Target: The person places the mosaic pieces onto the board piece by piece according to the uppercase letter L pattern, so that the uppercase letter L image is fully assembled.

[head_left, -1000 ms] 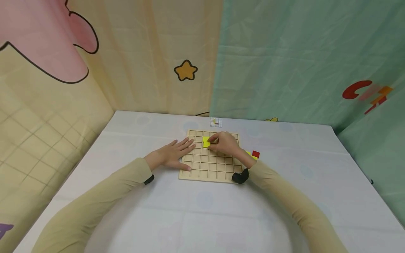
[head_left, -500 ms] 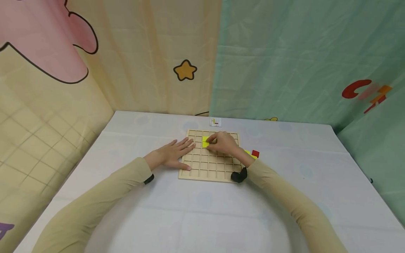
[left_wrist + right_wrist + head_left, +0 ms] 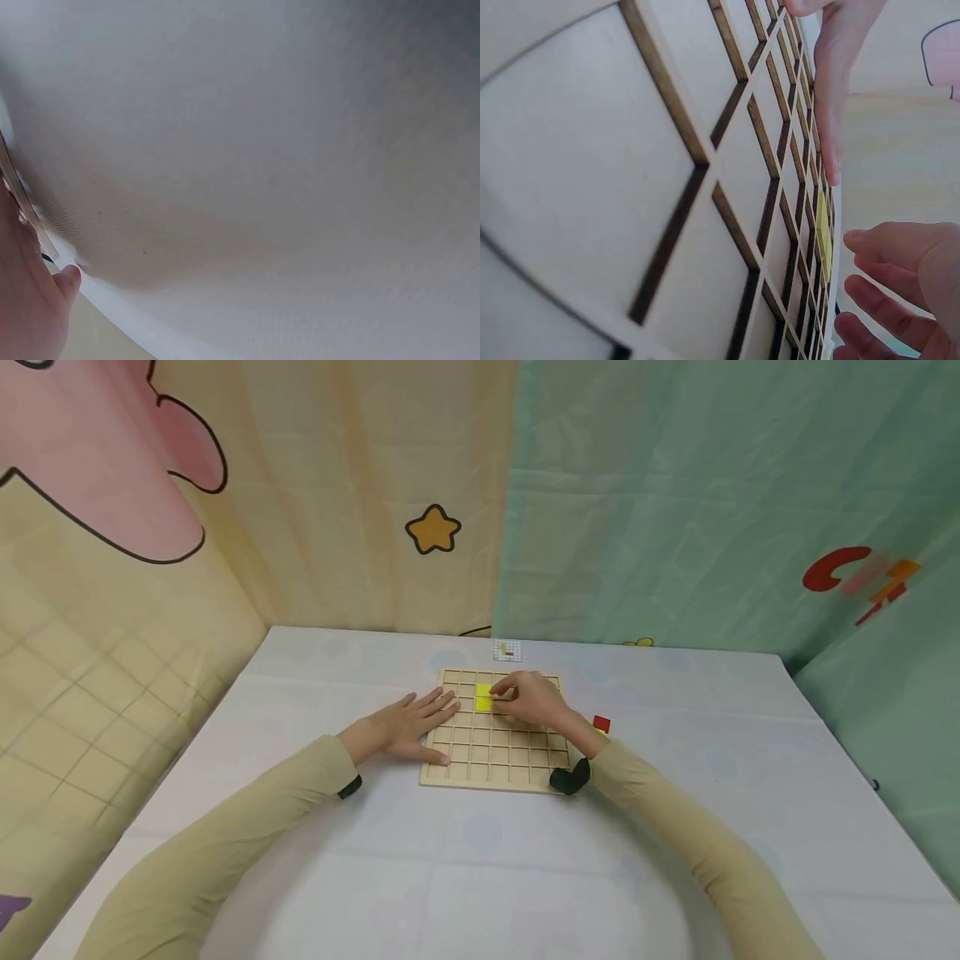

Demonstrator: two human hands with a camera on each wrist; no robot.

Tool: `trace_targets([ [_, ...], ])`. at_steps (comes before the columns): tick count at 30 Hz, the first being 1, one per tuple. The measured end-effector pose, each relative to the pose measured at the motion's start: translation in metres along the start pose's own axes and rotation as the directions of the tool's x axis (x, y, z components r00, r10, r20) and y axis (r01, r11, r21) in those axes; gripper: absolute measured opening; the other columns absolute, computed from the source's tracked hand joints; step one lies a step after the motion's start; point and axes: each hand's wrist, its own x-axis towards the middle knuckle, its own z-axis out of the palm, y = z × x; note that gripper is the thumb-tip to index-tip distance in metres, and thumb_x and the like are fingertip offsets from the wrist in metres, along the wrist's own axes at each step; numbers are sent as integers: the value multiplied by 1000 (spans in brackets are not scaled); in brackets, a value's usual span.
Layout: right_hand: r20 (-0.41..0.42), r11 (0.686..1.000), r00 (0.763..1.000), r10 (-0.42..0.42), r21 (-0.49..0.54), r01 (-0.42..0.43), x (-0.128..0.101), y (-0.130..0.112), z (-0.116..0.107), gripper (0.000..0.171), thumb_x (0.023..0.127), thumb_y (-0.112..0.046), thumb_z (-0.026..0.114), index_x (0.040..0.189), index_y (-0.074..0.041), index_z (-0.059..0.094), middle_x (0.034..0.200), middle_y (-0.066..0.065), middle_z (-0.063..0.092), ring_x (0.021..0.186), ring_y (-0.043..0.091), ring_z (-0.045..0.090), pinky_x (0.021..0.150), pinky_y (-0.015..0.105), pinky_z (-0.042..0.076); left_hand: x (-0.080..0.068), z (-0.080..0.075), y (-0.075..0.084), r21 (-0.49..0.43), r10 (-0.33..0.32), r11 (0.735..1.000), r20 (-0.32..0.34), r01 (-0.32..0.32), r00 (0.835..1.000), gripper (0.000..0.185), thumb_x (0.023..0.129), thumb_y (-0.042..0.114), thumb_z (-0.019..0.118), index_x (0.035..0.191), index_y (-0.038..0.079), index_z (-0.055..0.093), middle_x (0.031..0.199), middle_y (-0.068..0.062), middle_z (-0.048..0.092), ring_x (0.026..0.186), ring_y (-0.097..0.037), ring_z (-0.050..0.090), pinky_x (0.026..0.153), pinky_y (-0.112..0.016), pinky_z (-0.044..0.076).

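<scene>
Fingers: on the right hand (image 3: 532,700), bent, tips by the right side of the yellow tiles (image 3: 483,702); from here I can't tell whether they pinch anything.
Tiles: two squares, one behind the other, in neighbouring cells toward the board's far edge.
Heft: light and stiff, I'd guess; smooth-faced, maybe slippery, hardly fragile.
Hold: best by opposite edges, since a flat face probably offers little grip.
Board (image 3: 487,772): pale, gridded, flat on the counter (image 3: 480,877).
Left hand (image 3: 405,727): fingers spread, resting on the board's left side.
Red tile (image 3: 602,724): off the board's right side, a partly hidden bit of yellow beside it.
Card (image 3: 507,650): small, gridded, beyond the board.
</scene>
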Motion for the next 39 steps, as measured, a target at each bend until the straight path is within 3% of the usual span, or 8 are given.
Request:
trace_targets([
  [5, -69, 1000, 998, -10, 19, 12, -12, 4, -10, 26, 87, -23, 70, 110, -11, 73, 106, 6, 73, 82, 18, 61, 64, 27, 47, 1, 1, -1, 12, -12, 1000, 12, 12, 1000, 98, 87, 72, 42, 156, 18, -2, 163, -4, -8, 151, -25, -8, 119, -56, 7],
  [12, -140, 999, 990, -7, 39, 13, -28, 16, -23, 26, 88, -19, 70, 111, -8, 72, 108, 8, 72, 91, 24, 64, 78, 39, 52, 0, 2, -1, -11, -2, 1000, 5, 2, 1000, 98, 87, 71, 45, 156, 17, 1, 163, -6, -7, 151, -26, -7, 119, -57, 6],
  [18, -179, 999, 983, 34, 35, -28, -40, 27, -37, 25, 88, -19, 70, 111, -9, 72, 109, 9, 72, 93, 25, 63, 80, 41, 51, -1, 0, 1, -19, 1, 1000, -3, -1, 1000, 97, 88, 69, 47, 156, 16, 2, 163, -7, -6, 151, -27, -6, 119, -57, 7],
  [39, -198, 998, 979, 44, -24, -49, -84, 65, -57, 25, 87, -18, 71, 109, -7, 72, 107, 11, 72, 96, 27, 61, 81, 43, 52, -1, 1, -1, -16, 5, 1000, -5, -5, 1000, 97, 88, 69, 47, 156, 16, 3, 163, -8, -6, 151, -27, -6, 119, -57, 7],
])
